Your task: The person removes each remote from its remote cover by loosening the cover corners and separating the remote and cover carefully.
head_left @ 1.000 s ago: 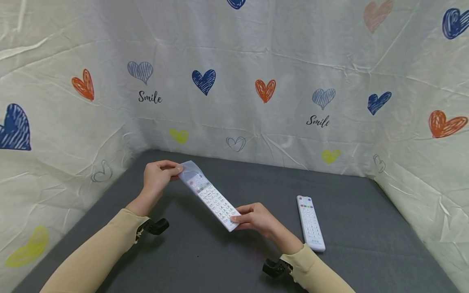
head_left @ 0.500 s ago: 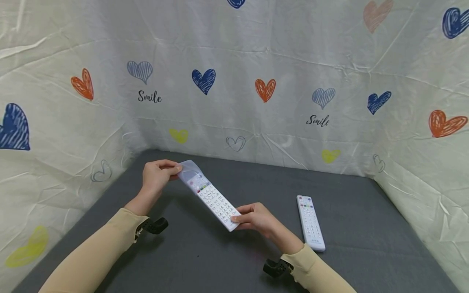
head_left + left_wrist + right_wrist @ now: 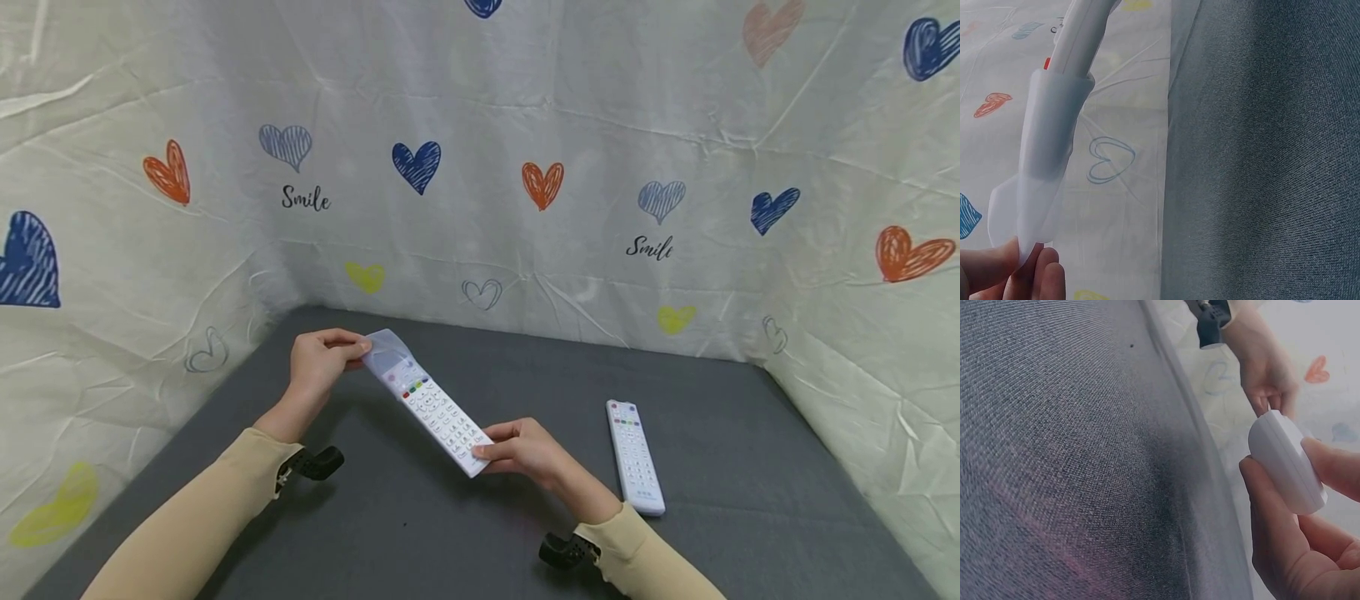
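Pinching the near end of the long white remote control [image 3: 438, 412] between thumb and fingers, the right hand [image 3: 525, 450] sits just below the middle of the head view, above the dark grey cloth table [image 3: 420, 542]; the right wrist view shows that rounded end [image 3: 1285, 461] clamped from both sides; the remote slants up toward the left of centre, clear of the table, where its far end carries a translucent soft silicone sleeve [image 3: 384, 354]; the left hand [image 3: 318, 362] nips the loose tip of that sleeve between fingertips [image 3: 1035, 272], and the left wrist view shows the sleeve [image 3: 1044, 162] covering only the remote's end, most of it hanging slack; compared with a second ago the sleeve's rim sits a touch nearer the end, with slightly more of the coloured buttons bare, so I judge it is creeping off, barely; a second white remote control [image 3: 636, 457] lies flat on the table to the right, well apart from both hands; behind, the crumpled white backdrop with drawn hearts [image 3: 480, 125] fills the upper frame.
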The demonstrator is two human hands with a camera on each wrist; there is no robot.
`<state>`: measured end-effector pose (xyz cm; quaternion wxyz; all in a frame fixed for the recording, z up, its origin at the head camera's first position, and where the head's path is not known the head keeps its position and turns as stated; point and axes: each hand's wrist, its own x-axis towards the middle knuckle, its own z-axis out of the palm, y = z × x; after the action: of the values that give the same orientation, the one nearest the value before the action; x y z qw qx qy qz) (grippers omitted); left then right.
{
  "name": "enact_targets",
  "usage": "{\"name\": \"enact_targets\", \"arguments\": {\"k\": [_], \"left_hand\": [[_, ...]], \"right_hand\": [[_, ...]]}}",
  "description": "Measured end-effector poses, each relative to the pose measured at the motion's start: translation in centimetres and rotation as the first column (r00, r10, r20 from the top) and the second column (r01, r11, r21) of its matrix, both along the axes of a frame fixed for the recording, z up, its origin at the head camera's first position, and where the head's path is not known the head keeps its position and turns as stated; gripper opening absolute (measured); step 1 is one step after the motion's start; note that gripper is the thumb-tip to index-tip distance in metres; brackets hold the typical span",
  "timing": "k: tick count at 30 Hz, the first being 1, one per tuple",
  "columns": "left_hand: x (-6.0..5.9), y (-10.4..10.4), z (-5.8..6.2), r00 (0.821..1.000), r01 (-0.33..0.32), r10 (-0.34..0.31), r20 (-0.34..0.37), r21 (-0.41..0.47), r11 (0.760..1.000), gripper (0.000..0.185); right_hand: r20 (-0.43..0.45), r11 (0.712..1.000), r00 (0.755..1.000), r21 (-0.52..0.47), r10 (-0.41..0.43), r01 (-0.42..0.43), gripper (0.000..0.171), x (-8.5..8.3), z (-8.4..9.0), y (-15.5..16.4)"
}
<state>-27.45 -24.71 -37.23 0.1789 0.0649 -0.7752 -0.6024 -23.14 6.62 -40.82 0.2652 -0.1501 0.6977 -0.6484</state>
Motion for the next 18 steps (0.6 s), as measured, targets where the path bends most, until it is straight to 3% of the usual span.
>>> {"name": "enact_targets", "arguments": {"k": [18], "left_hand": [[-0.02,-0.15,-0.12,1.000,-0.007,0.007,0.010,-0.018,1.000,0.028]], "right_hand": [[0.010,1.000,1.000,-0.016,0.000,0.000,0.037,0.13,-0.40,0.14]]}}
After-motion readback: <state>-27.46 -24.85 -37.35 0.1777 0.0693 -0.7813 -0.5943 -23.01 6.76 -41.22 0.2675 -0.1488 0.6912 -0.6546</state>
